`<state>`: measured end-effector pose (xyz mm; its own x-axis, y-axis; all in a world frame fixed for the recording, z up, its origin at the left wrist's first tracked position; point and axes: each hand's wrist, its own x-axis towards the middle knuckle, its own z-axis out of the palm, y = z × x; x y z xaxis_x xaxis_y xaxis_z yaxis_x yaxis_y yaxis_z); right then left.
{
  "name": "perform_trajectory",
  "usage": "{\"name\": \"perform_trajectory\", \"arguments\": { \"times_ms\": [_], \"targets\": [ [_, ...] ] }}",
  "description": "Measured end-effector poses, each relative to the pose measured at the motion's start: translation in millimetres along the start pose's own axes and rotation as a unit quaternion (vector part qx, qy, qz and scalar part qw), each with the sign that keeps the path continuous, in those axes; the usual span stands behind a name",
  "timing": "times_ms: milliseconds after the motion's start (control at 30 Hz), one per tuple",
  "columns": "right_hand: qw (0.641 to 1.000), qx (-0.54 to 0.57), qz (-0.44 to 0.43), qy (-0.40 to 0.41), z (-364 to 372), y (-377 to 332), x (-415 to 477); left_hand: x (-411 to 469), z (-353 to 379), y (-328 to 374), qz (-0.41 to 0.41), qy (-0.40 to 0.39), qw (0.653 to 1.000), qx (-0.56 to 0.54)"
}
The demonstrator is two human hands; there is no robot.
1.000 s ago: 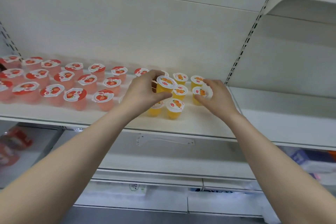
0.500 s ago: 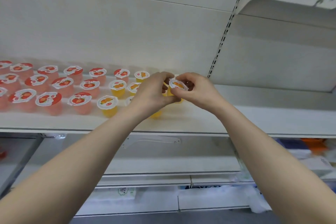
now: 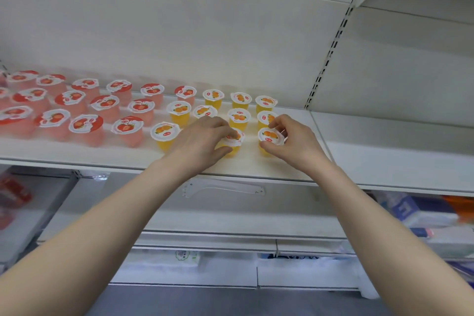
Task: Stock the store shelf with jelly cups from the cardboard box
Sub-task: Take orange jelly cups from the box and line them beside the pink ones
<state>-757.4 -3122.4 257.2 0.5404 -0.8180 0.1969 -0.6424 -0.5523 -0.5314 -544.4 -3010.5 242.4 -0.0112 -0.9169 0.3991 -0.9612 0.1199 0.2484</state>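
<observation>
On the white shelf (image 3: 77, 155) stand several orange jelly cups (image 3: 239, 118) in rows, with several red strawberry jelly cups (image 3: 84, 127) to their left. My left hand (image 3: 202, 141) grips an orange cup (image 3: 232, 140) in the front row, thumb low on its side and fingers over the lid. My right hand (image 3: 292, 142) pinches another front-row orange cup (image 3: 269, 136) at the right end of the group. Both cups stand on the shelf. The cardboard box is out of view.
A slotted upright (image 3: 331, 59) divides this bay from a bare shelf (image 3: 397, 151) to the right. Below are lower shelves with blue and white packages (image 3: 415, 213) at the right and red packs (image 3: 12, 197) at the left.
My hands were close together around one cup; now they are apart, each on its own front-row orange cup set down on the shelf. The camera has shifted.
</observation>
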Motion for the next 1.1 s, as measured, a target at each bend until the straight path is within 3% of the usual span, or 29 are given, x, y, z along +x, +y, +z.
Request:
{"name": "perform_trajectory", "arguments": {
  "times_ms": [233, 567, 700, 900, 1100],
  "targets": [
    [0.999, -0.028, -0.031, 0.012, 7.5, -1.6, 1.9, 0.2, 3.5, -1.9, 0.003, 0.014, 1.0, 0.002],
    [0.98, -0.172, -0.095, 0.022, 3.2, -4.5, -0.9, 0.4, -1.0, -1.7, 0.02, -0.001, 1.0, 0.01],
    [0.967, -0.212, -0.131, 0.057, -4.2, -16.9, 6.7, -5.5, -14.7, -8.2, 0.022, 0.031, 0.999, 0.005],
    [0.945, -0.233, -0.216, 0.075, 14.5, -73.4, 15.4, -38.1, -61.0, -46.7, -0.019, 0.073, 0.997, 0.035],
    [0.929, -0.224, -0.288, 0.065, 80.1, -173.5, 10.7, -129.7, -121.7, -119.0, -0.065, 0.083, 0.991, 0.086]
  ]
}}
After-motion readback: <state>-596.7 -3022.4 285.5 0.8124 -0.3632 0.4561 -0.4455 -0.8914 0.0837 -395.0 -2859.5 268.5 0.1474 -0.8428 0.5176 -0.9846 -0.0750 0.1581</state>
